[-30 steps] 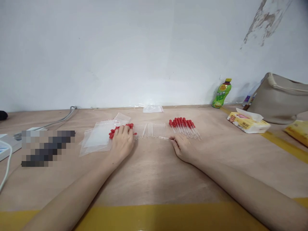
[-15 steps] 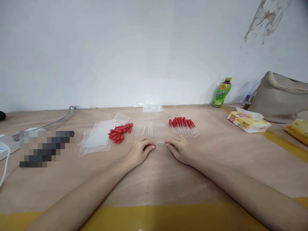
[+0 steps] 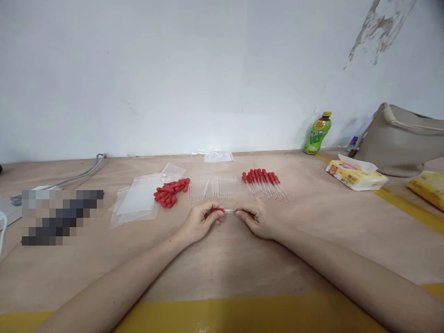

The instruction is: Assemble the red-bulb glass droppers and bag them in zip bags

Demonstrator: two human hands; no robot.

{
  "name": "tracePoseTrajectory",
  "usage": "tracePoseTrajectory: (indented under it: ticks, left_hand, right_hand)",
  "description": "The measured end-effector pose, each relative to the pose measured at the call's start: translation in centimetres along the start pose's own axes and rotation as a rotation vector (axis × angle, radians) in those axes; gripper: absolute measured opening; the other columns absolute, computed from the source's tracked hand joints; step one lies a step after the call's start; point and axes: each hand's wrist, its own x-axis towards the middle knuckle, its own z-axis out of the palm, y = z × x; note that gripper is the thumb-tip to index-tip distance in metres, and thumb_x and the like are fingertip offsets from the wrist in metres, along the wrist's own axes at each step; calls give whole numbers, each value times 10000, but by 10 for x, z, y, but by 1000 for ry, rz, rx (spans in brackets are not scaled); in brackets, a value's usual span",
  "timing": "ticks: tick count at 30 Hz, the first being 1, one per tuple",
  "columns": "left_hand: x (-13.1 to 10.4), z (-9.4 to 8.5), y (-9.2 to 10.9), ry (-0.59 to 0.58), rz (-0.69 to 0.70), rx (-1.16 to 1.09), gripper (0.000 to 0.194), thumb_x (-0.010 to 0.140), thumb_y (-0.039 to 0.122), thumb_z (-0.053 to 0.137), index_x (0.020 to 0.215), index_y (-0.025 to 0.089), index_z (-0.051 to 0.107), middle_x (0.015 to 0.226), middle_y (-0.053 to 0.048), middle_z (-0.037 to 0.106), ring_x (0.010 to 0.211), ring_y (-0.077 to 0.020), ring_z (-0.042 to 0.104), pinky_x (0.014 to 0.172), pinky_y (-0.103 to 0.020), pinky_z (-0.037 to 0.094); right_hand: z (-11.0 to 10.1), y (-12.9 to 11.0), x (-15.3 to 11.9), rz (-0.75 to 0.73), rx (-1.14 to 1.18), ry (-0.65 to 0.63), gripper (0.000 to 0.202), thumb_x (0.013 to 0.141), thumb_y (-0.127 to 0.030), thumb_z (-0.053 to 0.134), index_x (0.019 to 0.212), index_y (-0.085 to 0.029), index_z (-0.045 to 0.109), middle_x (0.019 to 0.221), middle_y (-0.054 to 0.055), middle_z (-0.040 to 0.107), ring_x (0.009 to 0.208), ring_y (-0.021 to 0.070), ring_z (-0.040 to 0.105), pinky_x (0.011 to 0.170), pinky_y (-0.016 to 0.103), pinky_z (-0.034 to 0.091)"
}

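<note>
Between thumb and fingers, my left hand [image 3: 204,219] pinches a red rubber dropper bulb [image 3: 218,210]. My right hand [image 3: 256,219] grips a thin clear glass tube [image 3: 229,211], whose left end meets the bulb's mouth; how deep it sits inside I cannot tell. Just beyond the hands lies a row of loose clear tubes [image 3: 217,188]. Left of that row is a pile of red rubber bulbs [image 3: 169,193]. On the right, several droppers with red bulbs fitted [image 3: 265,181] lie side by side, tips toward me.
Clear plastic bags [image 3: 137,199] lie left of the bulbs, and another bag [image 3: 218,157] is by the wall. A green drink bottle [image 3: 317,134], a tissue pack [image 3: 355,175] and a beige bag [image 3: 391,143] stand at right. A grey cable [image 3: 81,175] runs at left.
The tube and the red bulb, apart before, now meet end to end. My left fingers have shifted so more of the bulb shows.
</note>
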Motion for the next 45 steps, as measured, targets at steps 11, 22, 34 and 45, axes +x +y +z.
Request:
tracePoseTrajectory:
  ticks: [11,22,34,45]
  left_hand:
    - [-5,3,1,-5,-81,40,205,783,304,538,846,121,604,640,-10,610,542,-94,564,550,-222,485]
    - [-1,-2,3,46,-14,317,182,781,307,553,844,167,650,693,-6,649,616,-117,571,583,-218,446]
    - [-6,0,5,-37,12,310,211,785,323,539,850,153,647,630,-4,618,555,-115,546,545,-227,442]
    - [-3,-2,4,-37,71,354,175,802,291,528,864,167,637,735,-17,663,627,-125,589,583,-230,466]
  right_hand:
    - [-5,-2,1,-80,-362,-59,233,856,-222,420,893,-222,651,699,13,643,601,113,501,659,298,235]
    - [0,4,-2,-43,-242,8,191,870,-233,379,868,-165,558,797,52,618,748,149,530,673,269,362]
    - [6,3,-2,-122,-192,-18,245,870,-238,362,818,-171,591,702,48,604,667,145,505,627,255,368]
    - [4,-6,2,-38,-259,-124,249,885,-253,351,860,-165,583,753,48,603,703,148,506,641,259,352]
